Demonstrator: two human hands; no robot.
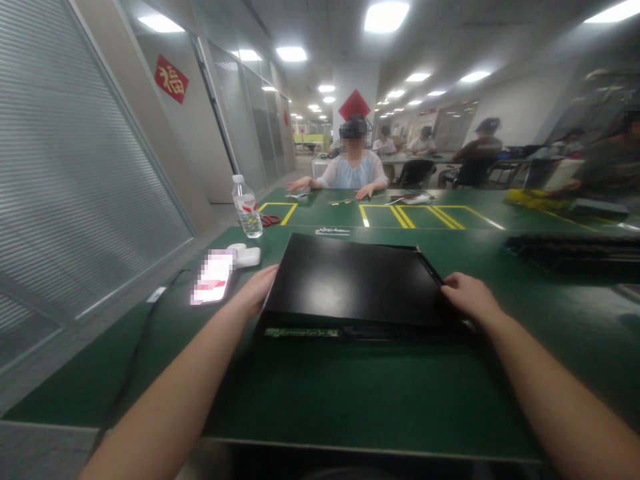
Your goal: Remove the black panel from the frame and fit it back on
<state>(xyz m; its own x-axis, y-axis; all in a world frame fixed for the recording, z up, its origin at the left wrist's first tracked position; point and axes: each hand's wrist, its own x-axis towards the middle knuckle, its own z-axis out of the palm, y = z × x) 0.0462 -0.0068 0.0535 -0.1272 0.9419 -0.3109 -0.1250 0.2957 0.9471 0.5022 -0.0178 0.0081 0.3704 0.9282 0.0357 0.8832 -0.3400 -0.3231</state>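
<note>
A wide, glossy black flat panel lies in front of me, its near edge tilted above the table. Along that near edge a narrow green circuit board shows beneath the dark surface. My left hand grips the panel's left side, with most of its fingers hidden behind the edge. On the opposite side, my right hand has its fingers closed on the right edge. What the underside looks like is hidden.
The green table carries a lit phone, a white case, a water bottle and red-handled scissors on the left. Dark strip-like parts lie right. Across the table sits a person, hands on the surface.
</note>
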